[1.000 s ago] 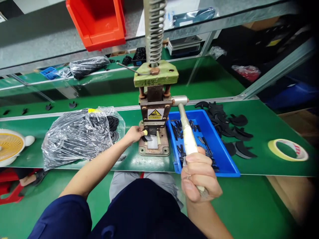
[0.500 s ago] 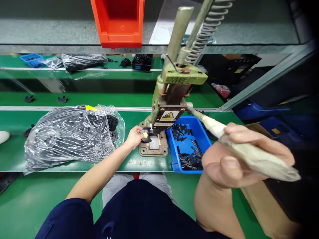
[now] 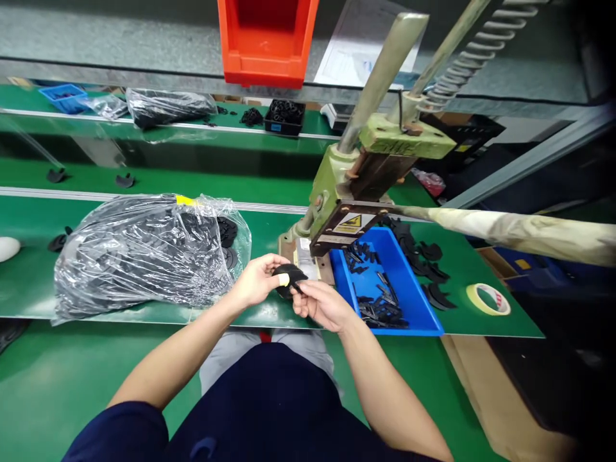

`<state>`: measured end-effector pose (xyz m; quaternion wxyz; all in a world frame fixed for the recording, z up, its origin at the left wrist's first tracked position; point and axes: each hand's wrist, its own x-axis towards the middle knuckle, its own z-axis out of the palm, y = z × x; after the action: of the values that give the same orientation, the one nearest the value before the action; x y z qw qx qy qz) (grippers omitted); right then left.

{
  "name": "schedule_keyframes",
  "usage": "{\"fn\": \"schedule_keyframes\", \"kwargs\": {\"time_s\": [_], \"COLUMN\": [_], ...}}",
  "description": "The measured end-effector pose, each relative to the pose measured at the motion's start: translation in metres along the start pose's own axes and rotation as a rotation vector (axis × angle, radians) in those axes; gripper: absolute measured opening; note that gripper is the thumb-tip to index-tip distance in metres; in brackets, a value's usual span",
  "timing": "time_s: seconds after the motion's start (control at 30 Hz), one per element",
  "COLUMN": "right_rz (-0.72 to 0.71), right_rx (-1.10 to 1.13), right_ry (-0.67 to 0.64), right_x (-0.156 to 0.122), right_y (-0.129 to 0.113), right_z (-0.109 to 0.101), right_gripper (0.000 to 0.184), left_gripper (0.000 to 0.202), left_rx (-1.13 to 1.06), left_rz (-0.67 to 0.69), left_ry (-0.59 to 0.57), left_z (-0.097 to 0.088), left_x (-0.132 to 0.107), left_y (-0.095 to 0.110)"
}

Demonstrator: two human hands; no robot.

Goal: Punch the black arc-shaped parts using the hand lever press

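Both hands meet at a curved black plastic part, just in front of the base of a green hand press. My left hand is closed on the part from the left, with yellow tape around the thumb. From the right, my right hand pinches the part's other side. The wrapped press lever sticks out to the right, untouched. To the right of the press a blue bin holds several small black pieces.
A clear plastic bag full of black parts lies on the green bench at left. Several curved black parts and a tape roll sit right of the bin. An orange bin hangs above.
My right hand has let go of the press lever and come to the black part. My left hand has drawn the part off the press base toward me. The view has shifted.
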<state>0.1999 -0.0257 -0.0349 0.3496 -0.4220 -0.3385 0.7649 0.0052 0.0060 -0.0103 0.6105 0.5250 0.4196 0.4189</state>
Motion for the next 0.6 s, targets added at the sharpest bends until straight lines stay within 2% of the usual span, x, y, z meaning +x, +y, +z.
{"fn": "schedule_keyframes", "kwargs": {"time_s": [0.1, 0.23, 0.4, 0.6], "right_rz": [0.098, 0.156, 0.143, 0.101], "right_rx": [0.127, 0.251, 0.320, 0.300], "right_ry": [-0.151, -0.238, -0.200, -0.089], "right_x": [-0.001, -0.003, -0.005, -0.008], "right_y": [0.005, 0.019, 0.025, 0.013], "right_z": [0.003, 0.003, 0.006, 0.008], "right_gripper": [0.030, 0.027, 0.020, 0.025], "left_gripper": [0.032, 0.029, 0.026, 0.028], "left_rx": [0.042, 0.065, 0.078, -0.055], "left_rz": [-0.011, -0.017, -0.018, -0.055], "left_ry": [-0.068, -0.160, -0.187, -0.145], "left_z": [-0.001, -0.002, 0.002, 0.005], "left_x": [-0.005, -0.005, 0.001, 0.001], "left_y": [0.006, 0.009, 0.005, 0.001]}}
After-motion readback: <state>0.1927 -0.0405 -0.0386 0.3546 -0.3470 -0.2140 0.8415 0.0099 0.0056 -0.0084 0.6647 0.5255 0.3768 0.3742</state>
